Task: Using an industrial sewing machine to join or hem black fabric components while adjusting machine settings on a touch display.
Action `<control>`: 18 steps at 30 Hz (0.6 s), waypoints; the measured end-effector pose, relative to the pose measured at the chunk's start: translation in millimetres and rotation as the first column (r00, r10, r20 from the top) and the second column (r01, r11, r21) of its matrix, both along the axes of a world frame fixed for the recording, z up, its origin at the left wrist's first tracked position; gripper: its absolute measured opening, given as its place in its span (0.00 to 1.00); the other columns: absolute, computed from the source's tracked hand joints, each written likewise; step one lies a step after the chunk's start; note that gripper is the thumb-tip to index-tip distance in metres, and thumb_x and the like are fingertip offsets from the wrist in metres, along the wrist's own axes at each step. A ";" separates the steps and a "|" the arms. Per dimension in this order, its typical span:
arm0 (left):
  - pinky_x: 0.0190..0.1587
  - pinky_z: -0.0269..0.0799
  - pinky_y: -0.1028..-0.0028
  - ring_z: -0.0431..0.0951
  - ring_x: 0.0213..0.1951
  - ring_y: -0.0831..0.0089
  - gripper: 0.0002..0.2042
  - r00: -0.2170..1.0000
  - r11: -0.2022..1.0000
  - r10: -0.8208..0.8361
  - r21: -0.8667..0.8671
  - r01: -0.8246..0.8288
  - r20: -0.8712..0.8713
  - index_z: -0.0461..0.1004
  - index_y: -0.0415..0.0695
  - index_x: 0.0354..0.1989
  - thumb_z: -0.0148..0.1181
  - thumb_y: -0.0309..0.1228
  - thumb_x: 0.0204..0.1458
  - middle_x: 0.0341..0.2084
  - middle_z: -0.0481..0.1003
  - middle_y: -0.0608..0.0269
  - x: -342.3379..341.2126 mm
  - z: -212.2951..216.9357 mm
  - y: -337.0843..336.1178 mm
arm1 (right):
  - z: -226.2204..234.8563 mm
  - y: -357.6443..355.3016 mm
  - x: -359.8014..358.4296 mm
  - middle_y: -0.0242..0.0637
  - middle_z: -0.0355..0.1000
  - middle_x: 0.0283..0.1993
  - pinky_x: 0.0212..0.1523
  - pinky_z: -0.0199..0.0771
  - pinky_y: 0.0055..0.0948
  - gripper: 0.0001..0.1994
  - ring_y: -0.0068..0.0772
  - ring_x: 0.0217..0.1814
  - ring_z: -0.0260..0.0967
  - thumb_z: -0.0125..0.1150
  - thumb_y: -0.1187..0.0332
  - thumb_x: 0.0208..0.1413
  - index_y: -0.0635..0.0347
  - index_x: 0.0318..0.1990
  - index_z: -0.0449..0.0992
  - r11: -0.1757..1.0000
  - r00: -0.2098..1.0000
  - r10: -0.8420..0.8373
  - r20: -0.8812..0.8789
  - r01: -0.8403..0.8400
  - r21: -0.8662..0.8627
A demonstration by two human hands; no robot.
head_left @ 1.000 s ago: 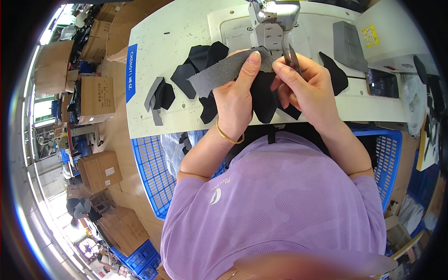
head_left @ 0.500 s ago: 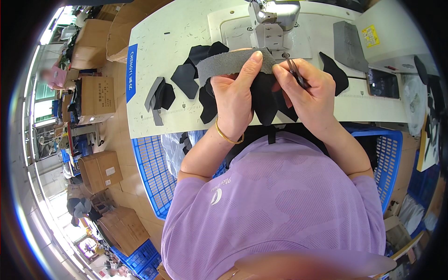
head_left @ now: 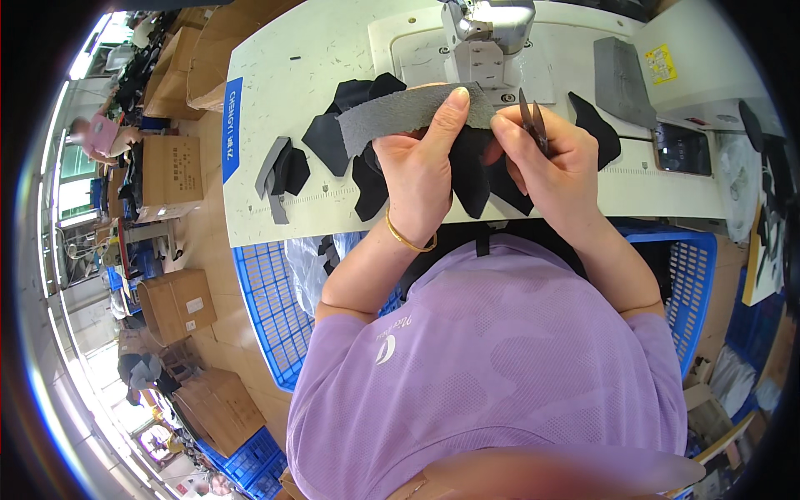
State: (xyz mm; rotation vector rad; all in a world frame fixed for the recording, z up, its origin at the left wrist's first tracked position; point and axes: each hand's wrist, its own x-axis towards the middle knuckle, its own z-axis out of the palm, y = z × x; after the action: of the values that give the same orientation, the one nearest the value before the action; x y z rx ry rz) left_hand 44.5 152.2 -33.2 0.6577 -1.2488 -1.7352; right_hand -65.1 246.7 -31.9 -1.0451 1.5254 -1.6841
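A grey fabric strip [head_left: 392, 114] is stretched above the table, and my left hand [head_left: 419, 167] grips it with the thumb on top. Closed around small dark thread snips [head_left: 534, 125], my right hand [head_left: 550, 158] has their blades pointing up and away from me. The right thumb and fingertip are at the strip's right end; whether they pinch it I cannot tell. Black fabric pieces [head_left: 471, 177] hang or lie beneath both hands, partly hidden by them. A gold bangle circles my left wrist.
Beyond my hands stands a sewing machine [head_left: 487, 50] on the white table [head_left: 275, 83]. Small black and grey pieces [head_left: 287, 171] lie left, a grey panel [head_left: 623, 83] and a phone-like device [head_left: 683, 150] right. Blue baskets [head_left: 271, 308] stand below the edge; cartons [head_left: 171, 179] and another person [head_left: 104, 137] are farther left.
The snips have turned more upright in my right hand, with their blades now clear of the strip's end. The strip's left end has dipped slightly and shifted left.
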 end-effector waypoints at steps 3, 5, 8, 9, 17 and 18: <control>0.31 0.69 0.81 0.74 0.28 0.82 0.05 0.999 0.996 -0.053 0.079 0.052 0.000 0.77 0.36 0.34 0.61 0.26 0.57 0.28 0.77 0.66 3.9 2.0 -2.4 | -0.4 -2.2 1.7 0.31 0.75 0.23 0.26 0.65 0.14 0.10 0.12 0.25 0.68 0.59 0.67 0.59 0.66 0.33 0.77 1.000 0.999 -0.026 -0.033 0.025 -0.018; 0.30 0.69 0.80 0.74 0.28 0.82 0.04 0.997 0.987 -0.081 0.139 0.081 -0.010 0.77 0.36 0.34 0.62 0.25 0.56 0.28 0.77 0.66 4.5 2.1 -4.0 | -0.7 -3.5 2.2 0.30 0.75 0.23 0.26 0.65 0.15 0.09 0.12 0.25 0.69 0.60 0.67 0.59 0.66 0.33 0.77 0.999 0.999 -0.035 -0.040 0.034 -0.026; 0.31 0.70 0.80 0.75 0.28 0.81 0.04 0.993 0.984 -0.084 0.152 0.095 -0.077 0.77 0.37 0.34 0.62 0.24 0.56 0.28 0.78 0.65 2.5 0.5 -6.5 | -0.5 -4.3 1.7 0.30 0.75 0.22 0.25 0.65 0.15 0.08 0.12 0.25 0.69 0.60 0.68 0.58 0.66 0.32 0.77 0.999 0.997 -0.047 -0.057 0.046 -0.021; 0.31 0.70 0.80 0.75 0.29 0.81 0.04 0.995 0.982 -0.076 0.166 0.086 -0.066 0.77 0.37 0.35 0.62 0.24 0.56 0.29 0.78 0.64 1.8 -0.1 -7.3 | -0.2 -4.4 1.3 0.31 0.75 0.22 0.25 0.66 0.15 0.08 0.11 0.25 0.69 0.60 0.69 0.58 0.66 0.32 0.77 0.999 0.996 -0.048 -0.069 0.048 -0.009; 0.32 0.71 0.80 0.75 0.30 0.81 0.05 0.993 0.978 -0.107 0.177 0.114 -0.050 0.78 0.36 0.37 0.63 0.24 0.55 0.31 0.78 0.64 1.4 0.9 -13.6 | 2.6 -7.0 -0.4 0.31 0.75 0.22 0.26 0.67 0.16 0.08 0.13 0.24 0.70 0.60 0.69 0.58 0.66 0.31 0.77 0.997 0.990 -0.075 -0.116 0.072 -0.033; 0.32 0.71 0.81 0.75 0.29 0.82 0.05 0.995 0.978 -0.096 0.185 0.100 -0.032 0.78 0.36 0.36 0.63 0.24 0.55 0.31 0.78 0.64 1.3 1.4 -13.3 | 2.6 -7.3 -0.5 0.32 0.75 0.21 0.26 0.67 0.16 0.09 0.14 0.24 0.70 0.59 0.69 0.58 0.66 0.31 0.77 0.997 0.992 -0.068 -0.109 0.062 -0.052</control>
State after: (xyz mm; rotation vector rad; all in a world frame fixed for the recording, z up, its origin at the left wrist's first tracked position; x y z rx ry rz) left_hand 45.8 138.9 -31.8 0.6919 -1.1286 -1.9527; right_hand -65.6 239.4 -29.3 -1.1427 1.6117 -1.7410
